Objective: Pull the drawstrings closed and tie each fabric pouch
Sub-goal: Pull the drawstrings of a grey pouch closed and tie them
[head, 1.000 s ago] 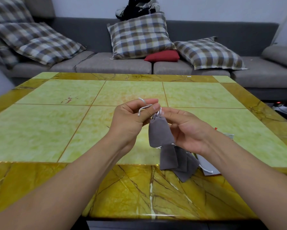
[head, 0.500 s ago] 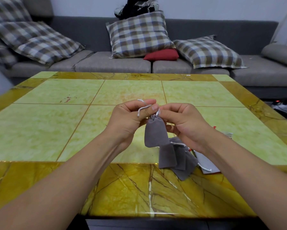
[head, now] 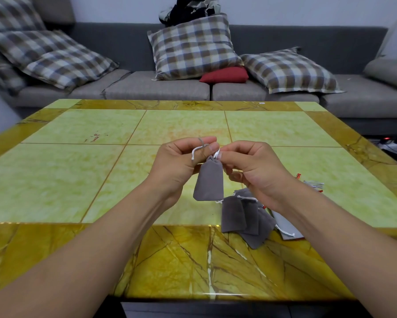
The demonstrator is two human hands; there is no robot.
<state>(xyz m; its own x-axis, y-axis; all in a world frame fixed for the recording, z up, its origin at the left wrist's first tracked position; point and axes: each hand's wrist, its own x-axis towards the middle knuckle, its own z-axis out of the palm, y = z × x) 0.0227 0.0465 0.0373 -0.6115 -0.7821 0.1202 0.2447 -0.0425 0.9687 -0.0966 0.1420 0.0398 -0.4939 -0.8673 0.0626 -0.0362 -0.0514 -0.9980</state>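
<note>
A small grey velvet drawstring pouch hangs in the air above the glossy yellow-green marble worktop, its neck gathered tight. The left hand pinches a white cord at the pouch's neck; the right hand pinches what looks like the other cord end there. A heap of similar grey pouches lies on the worktop just below the right hand.
</note>
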